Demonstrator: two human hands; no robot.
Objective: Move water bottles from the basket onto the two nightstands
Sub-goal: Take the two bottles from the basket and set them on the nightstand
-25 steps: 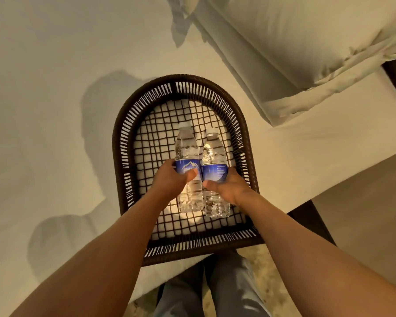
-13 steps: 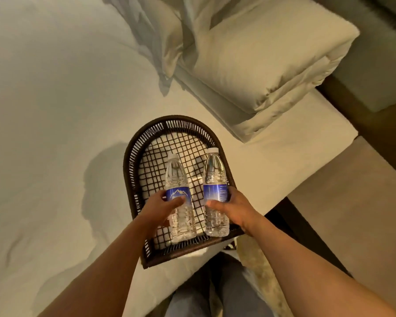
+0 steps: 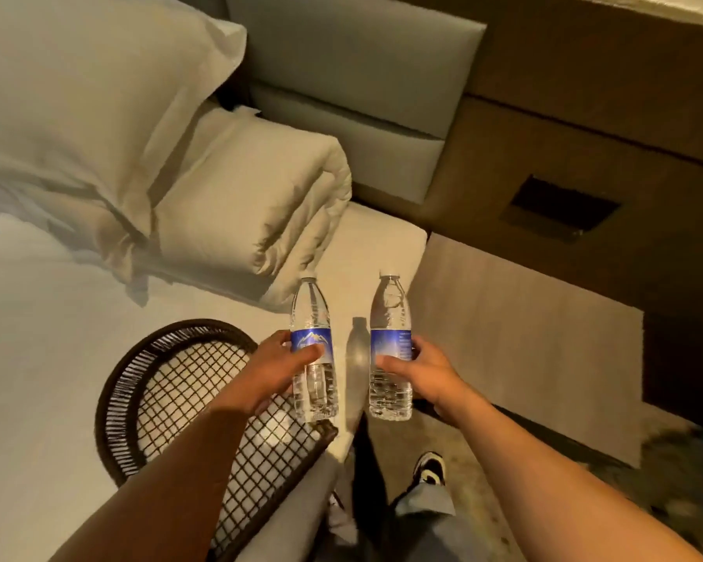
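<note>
I hold two clear water bottles with blue labels upright in the air. My left hand (image 3: 275, 369) grips the left bottle (image 3: 312, 350) around its label, just past the basket's right edge. My right hand (image 3: 425, 369) grips the right bottle (image 3: 389, 346), held over the bed's edge and the floor. The dark woven basket (image 3: 116, 393) lies on the white bed at lower left, with nothing visible inside it; my left forearm covers part of it. A light flat surface (image 3: 524, 334) lies to the right of the bed.
Pillows (image 3: 78, 99) and a folded duvet (image 3: 256, 204) are piled at the head of the bed. A padded headboard (image 3: 354, 75) and dark wood panelling (image 3: 585, 135) stand behind. My legs and a shoe (image 3: 429, 470) are on the floor beside the bed.
Both hands have lifted the bottles out of the basket and carried them up and to the right. My view has swung right toward the headboard and the bedside.
</note>
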